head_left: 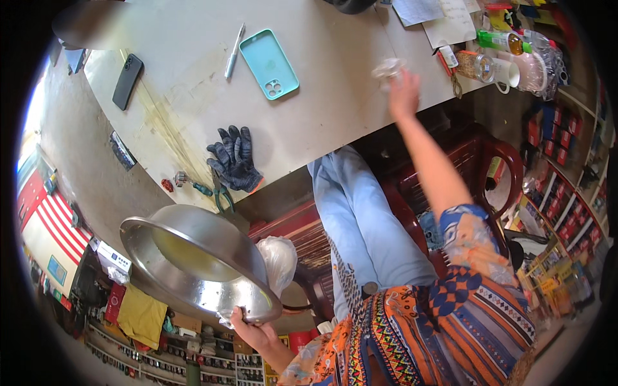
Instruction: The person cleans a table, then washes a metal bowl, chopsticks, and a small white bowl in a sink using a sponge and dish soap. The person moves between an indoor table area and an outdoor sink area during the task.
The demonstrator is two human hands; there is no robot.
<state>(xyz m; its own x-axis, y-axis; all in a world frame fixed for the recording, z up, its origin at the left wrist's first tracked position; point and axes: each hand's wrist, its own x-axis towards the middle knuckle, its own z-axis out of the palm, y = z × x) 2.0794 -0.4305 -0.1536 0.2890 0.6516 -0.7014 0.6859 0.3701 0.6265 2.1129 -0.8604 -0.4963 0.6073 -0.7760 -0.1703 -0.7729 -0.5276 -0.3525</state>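
My left hand (254, 331) grips the rim of a large stainless-steel basin (199, 283), with the thumb over the edge. The basin is tilted beside the table's near left side; a yellowish patch shows inside it. Something small and whitish pokes out by my left fingers, too unclear to name. Over the right part of the table (335, 122), my right hand (405, 95) is stretched out with closed fingers on a crumpled whitish wad (389, 68). Motion blurs the wad, and its material is unclear. A white plastic bag (278, 260) sits against the basin's far side.
On the table lie a teal phone case (269, 64), a pen (234, 53), a black phone (128, 82), dark gloves (235, 157) and pliers (222, 193). Bottles (505, 42), a jar (475, 65) and a white mug (506, 74) crowd the right end. A dark red chair (508, 167) stands alongside.
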